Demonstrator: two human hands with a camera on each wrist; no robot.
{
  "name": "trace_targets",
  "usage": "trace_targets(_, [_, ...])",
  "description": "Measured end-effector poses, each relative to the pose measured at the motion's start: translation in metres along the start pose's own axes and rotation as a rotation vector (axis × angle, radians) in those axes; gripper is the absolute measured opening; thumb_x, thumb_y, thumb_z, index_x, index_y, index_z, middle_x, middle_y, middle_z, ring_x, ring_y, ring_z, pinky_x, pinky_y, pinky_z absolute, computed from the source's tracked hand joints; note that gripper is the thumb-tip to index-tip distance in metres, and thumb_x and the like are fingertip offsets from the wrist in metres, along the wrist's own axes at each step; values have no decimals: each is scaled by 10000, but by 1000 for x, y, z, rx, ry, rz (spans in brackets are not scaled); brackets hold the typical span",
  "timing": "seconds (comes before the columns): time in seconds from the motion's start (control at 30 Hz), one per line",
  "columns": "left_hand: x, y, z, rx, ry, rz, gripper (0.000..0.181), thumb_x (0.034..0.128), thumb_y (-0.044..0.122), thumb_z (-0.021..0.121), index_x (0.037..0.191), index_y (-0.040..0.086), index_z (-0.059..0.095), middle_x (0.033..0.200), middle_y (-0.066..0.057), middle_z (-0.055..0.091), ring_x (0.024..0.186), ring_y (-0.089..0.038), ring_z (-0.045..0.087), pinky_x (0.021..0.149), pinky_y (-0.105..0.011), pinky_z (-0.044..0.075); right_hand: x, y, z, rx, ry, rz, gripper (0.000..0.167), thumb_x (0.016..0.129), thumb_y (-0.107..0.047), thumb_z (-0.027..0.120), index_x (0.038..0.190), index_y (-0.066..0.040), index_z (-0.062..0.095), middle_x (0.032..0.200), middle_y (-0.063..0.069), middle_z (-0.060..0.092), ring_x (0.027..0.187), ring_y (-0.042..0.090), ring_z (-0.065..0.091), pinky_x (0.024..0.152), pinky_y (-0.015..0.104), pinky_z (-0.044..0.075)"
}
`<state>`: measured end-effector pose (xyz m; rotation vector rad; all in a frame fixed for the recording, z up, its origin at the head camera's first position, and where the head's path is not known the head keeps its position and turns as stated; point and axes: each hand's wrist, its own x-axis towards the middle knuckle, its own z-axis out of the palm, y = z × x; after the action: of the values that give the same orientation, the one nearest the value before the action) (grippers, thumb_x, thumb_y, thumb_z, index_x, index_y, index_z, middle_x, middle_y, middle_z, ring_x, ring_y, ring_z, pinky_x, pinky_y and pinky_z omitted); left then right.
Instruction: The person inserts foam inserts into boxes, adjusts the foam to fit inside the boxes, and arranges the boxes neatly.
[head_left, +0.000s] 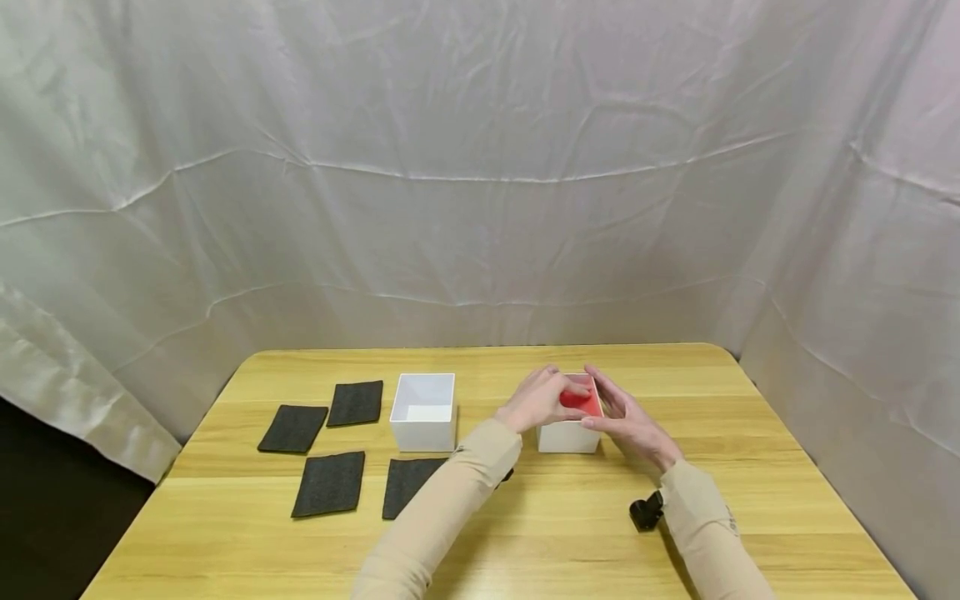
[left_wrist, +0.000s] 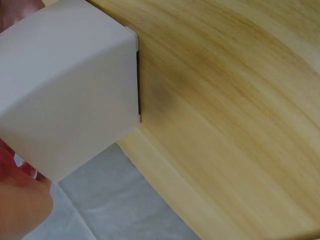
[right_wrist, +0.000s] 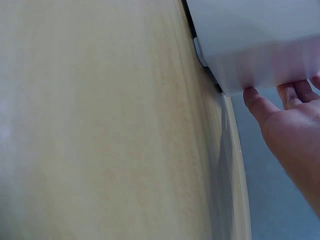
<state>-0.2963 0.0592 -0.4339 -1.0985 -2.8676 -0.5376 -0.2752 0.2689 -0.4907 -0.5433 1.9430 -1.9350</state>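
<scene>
A white square box (head_left: 567,438) stands on the table, with a red piece (head_left: 589,403) inside whose kind I cannot tell. My left hand (head_left: 542,398) reaches over the rim from the left, its thumb and fingers around part of the red piece. My right hand (head_left: 628,423) holds the box from the right, the thumb at the near corner of the rim and the fingers along the right side. In the right wrist view, fingertips (right_wrist: 251,93) press against the box wall (right_wrist: 250,30). The left wrist view shows the box's outer walls (left_wrist: 70,95), with the left fingers partly hidden.
A second white box (head_left: 423,432), open at the top, stands to the left. Several dark grey square pads (head_left: 328,485) lie on the wooden table (head_left: 540,533) at left, one partly under the left forearm. A pale curtain (head_left: 480,233) hangs behind the table.
</scene>
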Motion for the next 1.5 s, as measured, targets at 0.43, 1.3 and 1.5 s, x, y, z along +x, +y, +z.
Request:
trace_targets(0.43, [-4,-6,1,-158,19,-3,350,918,353,726,1241,218,734,1339,77,682,1011,-116,559,874,-192,435,3,2,-2,24,1,-5,929,945,-54,658,1635,-272,76,1721,74,-50,1586,294,-32,1055,99,387])
trace_targets(1.3, [-39,-24,-20,-574,104,-49,405,959,165,689,1344,52,629,1351,-107,666,1300,-280,580,1135,-451,438,6,3,-12,-11,-16,-37,946,943,-51,647,1636,-167,14,1707,144,-72,1561,398,-53,1038,108,408])
trace_targets(1.5, [-56,-32,-26,-606,141,-53,434,941,159,711,1347,41,617,1340,-140,661,1274,-318,569,1107,-465,446,6,1,-16,-84,-2,-34,941,943,-61,648,1632,-131,12,1698,180,-84,1560,406,-74,1024,46,344])
